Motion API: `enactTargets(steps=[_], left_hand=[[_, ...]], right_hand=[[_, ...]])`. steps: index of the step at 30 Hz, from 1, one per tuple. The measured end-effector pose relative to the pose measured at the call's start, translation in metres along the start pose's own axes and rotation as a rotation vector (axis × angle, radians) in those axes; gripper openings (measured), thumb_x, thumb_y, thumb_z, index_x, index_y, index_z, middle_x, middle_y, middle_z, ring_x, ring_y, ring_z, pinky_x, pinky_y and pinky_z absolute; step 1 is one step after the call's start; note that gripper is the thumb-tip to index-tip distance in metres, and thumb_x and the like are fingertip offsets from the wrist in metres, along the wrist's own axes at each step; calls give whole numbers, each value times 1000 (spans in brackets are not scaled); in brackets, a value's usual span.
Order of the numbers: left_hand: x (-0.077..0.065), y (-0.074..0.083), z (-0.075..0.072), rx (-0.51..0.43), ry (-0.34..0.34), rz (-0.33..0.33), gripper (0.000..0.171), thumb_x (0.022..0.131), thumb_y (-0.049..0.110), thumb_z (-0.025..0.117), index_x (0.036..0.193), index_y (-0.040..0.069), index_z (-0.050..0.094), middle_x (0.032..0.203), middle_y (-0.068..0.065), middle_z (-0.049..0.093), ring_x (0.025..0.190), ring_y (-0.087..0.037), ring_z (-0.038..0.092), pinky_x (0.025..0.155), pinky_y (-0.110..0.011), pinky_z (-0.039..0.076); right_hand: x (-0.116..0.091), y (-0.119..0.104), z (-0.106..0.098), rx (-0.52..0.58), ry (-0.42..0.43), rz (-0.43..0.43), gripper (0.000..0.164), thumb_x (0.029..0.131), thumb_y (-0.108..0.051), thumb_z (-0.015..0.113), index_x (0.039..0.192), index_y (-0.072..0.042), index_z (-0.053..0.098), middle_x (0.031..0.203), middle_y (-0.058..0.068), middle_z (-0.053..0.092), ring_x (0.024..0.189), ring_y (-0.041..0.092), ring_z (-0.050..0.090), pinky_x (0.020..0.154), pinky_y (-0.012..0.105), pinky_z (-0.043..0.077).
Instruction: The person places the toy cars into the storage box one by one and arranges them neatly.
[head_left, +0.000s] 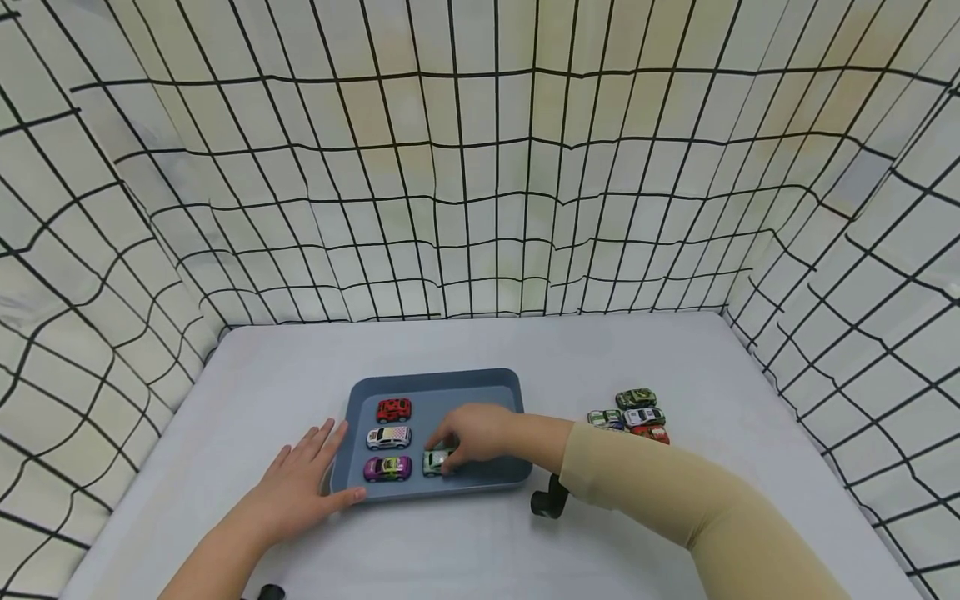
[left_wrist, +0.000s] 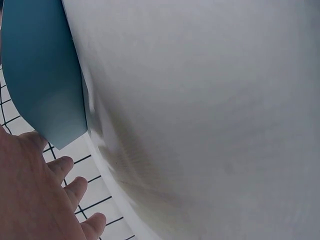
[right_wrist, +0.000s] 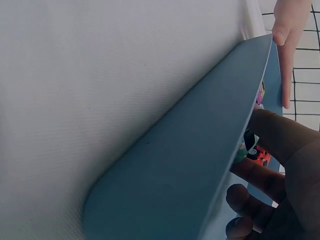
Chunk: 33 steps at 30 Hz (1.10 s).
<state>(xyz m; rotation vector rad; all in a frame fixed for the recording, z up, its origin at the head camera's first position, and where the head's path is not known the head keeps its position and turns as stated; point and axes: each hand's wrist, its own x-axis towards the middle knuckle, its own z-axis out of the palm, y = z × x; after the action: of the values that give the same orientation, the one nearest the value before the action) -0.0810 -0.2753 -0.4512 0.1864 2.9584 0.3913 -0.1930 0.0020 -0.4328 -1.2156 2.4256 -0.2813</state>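
A blue-grey tray lies on the white table. My right hand reaches into it and pinches a pale green toy car between thumb and fingers, low over the tray floor. In the right wrist view the tray wall partly hides that car. To its left, a red toy car, a white one and a purple one form a column. My left hand has its fingers spread along the tray's left side, thumb at the near left corner.
Right of the tray, several toy cars sit grouped: a dark green one, a white one, a red one partly behind the sleeve, and a green-white one. A black grid netting over pale cloth encloses the table's back and sides.
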Motion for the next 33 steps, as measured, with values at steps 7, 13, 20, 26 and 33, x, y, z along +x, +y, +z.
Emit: enactTargets(steps=[7,13,20,26,33], left_hand=[[0,1,-1,12,8,2,116,76,82,57,155,2,27,158,-28,24,144,-50,20,111,-71,14],[2,1,0,12,10,3,117,76,82,57,155,2,27,158,-29,23,143,-51,20,111,-72,14],[2,-2,2,7,12,6,119,75,85,54,156,3,26,158,-28,23,144,-50,20,111,-72,14],[2,-2,1,8,11,7,119,74,86,53,156,3,26,158,-28,23,143,-50,20,111,-72,14],[1,0,1,2,6,8,118,75,84,54,155,2,27,158,-28,24,143,-50,20,111,-72,15]], right_hand=[[1,2,0,3,-12,-9,44,86,-43,77,129,-37,67,114,-16,68,100,-3,60,78,19,50],[0,3,-1,7,-13,-15,45,86,-44,76,129,-36,67,111,-16,68,97,-3,60,76,18,50],[-2,6,-5,50,22,-25,47,84,-48,77,128,-35,68,110,-14,68,98,1,60,81,20,50],[-5,11,-8,72,36,-8,47,84,-48,77,127,-35,68,110,-14,67,101,3,60,85,23,51],[-11,18,-13,83,63,-7,47,84,-47,77,127,-33,69,112,-12,67,105,5,61,86,25,51]])
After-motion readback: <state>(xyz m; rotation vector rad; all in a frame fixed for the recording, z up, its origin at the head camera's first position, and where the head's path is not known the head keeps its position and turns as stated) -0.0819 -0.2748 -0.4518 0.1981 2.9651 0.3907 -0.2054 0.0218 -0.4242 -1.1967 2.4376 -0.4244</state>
